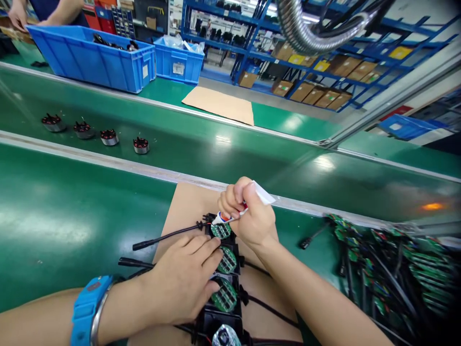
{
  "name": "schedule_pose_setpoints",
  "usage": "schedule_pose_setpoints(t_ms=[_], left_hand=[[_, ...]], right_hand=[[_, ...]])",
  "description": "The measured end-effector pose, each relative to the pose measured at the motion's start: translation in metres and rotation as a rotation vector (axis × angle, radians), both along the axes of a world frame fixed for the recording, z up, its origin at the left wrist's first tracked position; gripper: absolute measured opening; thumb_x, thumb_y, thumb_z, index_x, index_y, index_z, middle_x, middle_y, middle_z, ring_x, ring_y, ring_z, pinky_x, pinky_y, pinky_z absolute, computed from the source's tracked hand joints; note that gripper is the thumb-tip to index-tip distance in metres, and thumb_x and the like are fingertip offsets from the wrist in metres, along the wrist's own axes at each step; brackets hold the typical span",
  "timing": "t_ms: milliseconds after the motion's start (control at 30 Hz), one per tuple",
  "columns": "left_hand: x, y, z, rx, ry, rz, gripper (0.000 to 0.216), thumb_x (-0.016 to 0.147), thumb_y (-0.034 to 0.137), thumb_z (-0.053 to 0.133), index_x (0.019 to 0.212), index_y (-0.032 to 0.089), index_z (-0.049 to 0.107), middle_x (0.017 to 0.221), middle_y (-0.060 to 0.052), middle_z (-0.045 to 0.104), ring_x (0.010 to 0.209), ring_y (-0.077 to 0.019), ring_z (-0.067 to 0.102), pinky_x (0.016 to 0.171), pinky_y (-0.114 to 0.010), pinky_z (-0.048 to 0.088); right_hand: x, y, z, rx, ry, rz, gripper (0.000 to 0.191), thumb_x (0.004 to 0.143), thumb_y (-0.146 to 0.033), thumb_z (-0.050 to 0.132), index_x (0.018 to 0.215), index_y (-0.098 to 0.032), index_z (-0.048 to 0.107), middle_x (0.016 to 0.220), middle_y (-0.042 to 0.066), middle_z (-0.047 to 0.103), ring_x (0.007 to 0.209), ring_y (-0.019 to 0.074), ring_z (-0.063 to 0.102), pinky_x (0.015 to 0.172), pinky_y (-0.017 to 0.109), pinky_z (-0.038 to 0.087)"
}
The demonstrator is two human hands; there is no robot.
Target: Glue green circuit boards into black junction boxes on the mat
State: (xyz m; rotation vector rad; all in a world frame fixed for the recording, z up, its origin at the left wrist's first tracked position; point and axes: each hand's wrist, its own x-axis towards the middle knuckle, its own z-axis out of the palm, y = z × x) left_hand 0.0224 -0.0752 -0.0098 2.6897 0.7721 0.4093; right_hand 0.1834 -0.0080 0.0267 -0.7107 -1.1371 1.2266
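My right hand [248,211] is closed round a white squeeze tube [264,193], its nozzle pointing down and left onto the farthest round green circuit board [221,230]. That board sits in a black housing, one of several in a row on brown cardboard [187,204]. My left hand [183,278] lies over the row's left side, fingers stretched out, its fingertips by the second circuit board [226,260]. Below it are a third circuit board [224,294] and, at the bottom edge, a board with a silvery part [225,335]. A black cable [165,236] runs left from the farthest housing.
Many circuit boards with wires [389,264] are heaped at the right. Several motor stators [140,145] stand on the green strip beyond a metal rail. Farther back are a blue crate [90,60], a smaller blue crate [178,62] and another person's hands [18,14]. A metal hose [298,33] hangs overhead.
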Motion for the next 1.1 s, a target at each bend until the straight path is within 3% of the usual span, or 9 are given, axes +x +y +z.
schedule_pose_setpoints(t_ms=[333,833,1100], left_hand=[[0.000,-0.001,0.000,-0.035,0.014,0.020,0.047,0.094,0.039,0.046,0.131,0.011,0.049,0.140,-0.016,0.048,0.121,-0.0338,0.047,0.099,-0.048,0.040],[-0.001,-0.001,0.000,-0.021,0.052,0.025,0.045,0.095,0.039,0.044,0.132,0.014,0.048,0.143,-0.012,0.044,0.124,-0.0317,0.043,0.102,-0.047,0.038],[-0.002,0.000,0.000,-0.017,0.066,0.015,0.045,0.095,0.038,0.043,0.132,0.013,0.049,0.143,-0.013,0.044,0.126,-0.0320,0.041,0.105,-0.047,0.035]], right_hand=[[-0.001,-0.003,0.001,0.004,-0.026,-0.008,0.047,0.084,-0.055,0.058,0.059,-0.021,0.038,0.048,-0.008,0.024,0.037,0.0063,0.021,0.039,0.021,0.022],[0.013,-0.022,0.000,0.027,0.036,0.089,0.039,0.093,-0.043,0.050,0.063,-0.019,0.042,0.051,-0.008,0.025,0.039,0.0057,0.021,0.040,0.020,0.022],[0.022,-0.018,0.003,0.033,0.011,0.036,0.040,0.093,-0.043,0.052,0.062,-0.019,0.043,0.050,-0.008,0.024,0.039,0.0059,0.021,0.040,0.021,0.021]])
